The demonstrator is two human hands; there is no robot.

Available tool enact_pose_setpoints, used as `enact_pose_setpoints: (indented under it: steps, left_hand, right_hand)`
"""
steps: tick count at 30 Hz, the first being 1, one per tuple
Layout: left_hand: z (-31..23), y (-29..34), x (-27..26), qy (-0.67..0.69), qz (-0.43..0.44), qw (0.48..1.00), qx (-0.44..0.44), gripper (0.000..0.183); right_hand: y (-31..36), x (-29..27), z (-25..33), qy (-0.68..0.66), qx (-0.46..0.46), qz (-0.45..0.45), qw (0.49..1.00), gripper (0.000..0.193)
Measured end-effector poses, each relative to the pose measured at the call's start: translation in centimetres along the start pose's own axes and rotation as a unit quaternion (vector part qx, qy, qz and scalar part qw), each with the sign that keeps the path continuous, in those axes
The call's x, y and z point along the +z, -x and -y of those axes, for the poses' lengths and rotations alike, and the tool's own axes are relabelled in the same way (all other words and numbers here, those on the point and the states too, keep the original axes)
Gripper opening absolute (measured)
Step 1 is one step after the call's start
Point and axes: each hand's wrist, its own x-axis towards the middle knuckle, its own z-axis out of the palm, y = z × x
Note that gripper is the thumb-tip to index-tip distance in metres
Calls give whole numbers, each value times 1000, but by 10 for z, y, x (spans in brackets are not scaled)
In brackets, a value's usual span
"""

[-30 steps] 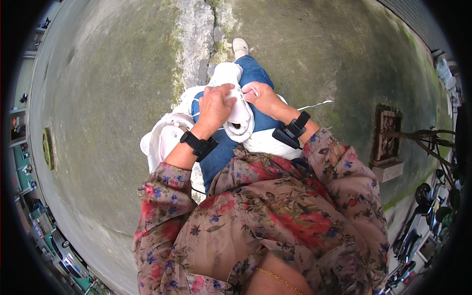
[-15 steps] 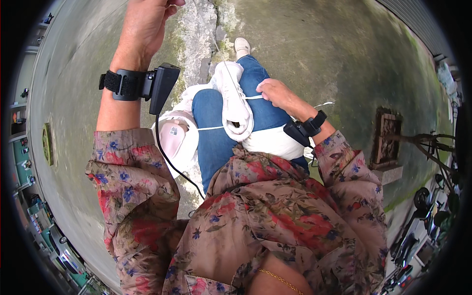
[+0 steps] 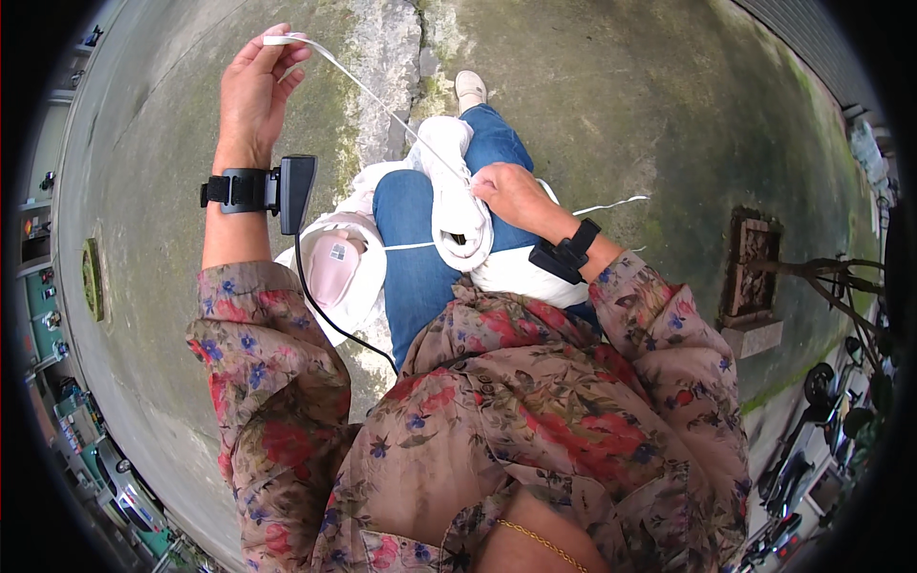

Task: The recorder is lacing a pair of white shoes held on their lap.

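Observation:
A white lace-up shoe [image 3: 449, 153] lies on my lap between my knees, its toe pointing away from me and its opening toward me. My left hand [image 3: 256, 91], raised at the far left, pinches the flat end of a white shoelace [image 3: 368, 93]. The lace runs taut from there down to the shoe's lacing. My right hand [image 3: 516, 198] is closed at the shoe's right side, its fingertips where the lace meets the shoe; the exact grip is partly hidden. Another piece of white lace [image 3: 409, 247] crosses my left thigh from the shoe's left side.
Beside my left leg, a white bag or lined shape [image 3: 368, 286] holds a pale pink insole-like piece [image 3: 334, 270]. White material [image 3: 525, 277] lies on my right thigh. A loose lace end [image 3: 611, 204] sticks out to the right. A framed block [image 3: 755, 272] stands on the concrete floor at right.
My left hand has come down and nearer, the lace end now showing in its fingers. My right hand has moved left, from a lace over my thigh to the shoe's side.

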Motion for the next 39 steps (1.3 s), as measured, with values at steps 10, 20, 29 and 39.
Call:
enact_pose_setpoints:
  steps: [10, 20, 29, 39]
  left_hand:
    - [105, 103, 37, -250, 197, 936, -152, 34]
    - [133, 120, 58, -319, 212, 921, -67, 37]
    - [123, 120, 61, -259, 189, 941, -106, 46]
    - [-5, 106, -183, -306, -113, 932, -159, 53]
  right_hand:
    - [-5, 8, -4, -109, 38, 14, 993, 13]
    - [-15, 7, 6, -101, 5, 28, 994, 20]
    - [-17, 15, 9, -94, -67, -17, 993, 39]
    - [-20, -62, 11, -582, 43, 40, 811, 42]
